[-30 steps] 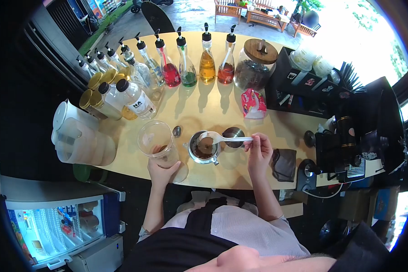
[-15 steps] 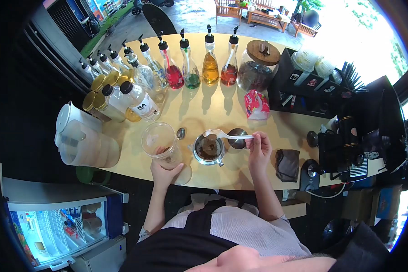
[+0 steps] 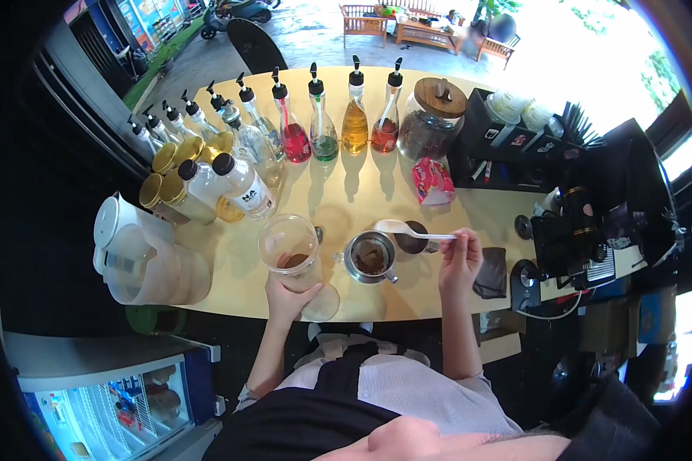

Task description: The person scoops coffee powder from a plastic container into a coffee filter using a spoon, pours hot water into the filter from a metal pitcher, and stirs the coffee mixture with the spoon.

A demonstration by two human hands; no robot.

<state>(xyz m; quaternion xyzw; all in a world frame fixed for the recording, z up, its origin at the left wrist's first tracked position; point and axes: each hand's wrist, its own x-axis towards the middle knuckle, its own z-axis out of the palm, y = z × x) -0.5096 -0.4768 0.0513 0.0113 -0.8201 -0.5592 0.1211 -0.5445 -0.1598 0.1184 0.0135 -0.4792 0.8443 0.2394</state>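
My left hand is wrapped round a clear plastic container with brown powder inside, tilted above the table. Between thumb and fingers, my right hand pinches the handle of a white spoon. The spoon's bowl hangs just above and right of the rim of a metal cup, which holds brown powder. Behind the spoon stands a small dark metal cup. Part of a small metal spoon shows beside the container. A round clear lid or base lies by my left hand.
Pump bottles line the far edge, near a wooden-lidded jar and a pink packet. White pitchers stand left; a dark cloth and a coffee machine are at right. A person sits outside.
The white spoon and my right hand have moved right, off the middle of the metal cup. More brown powder lies in the cup than before. The view has shifted slightly.
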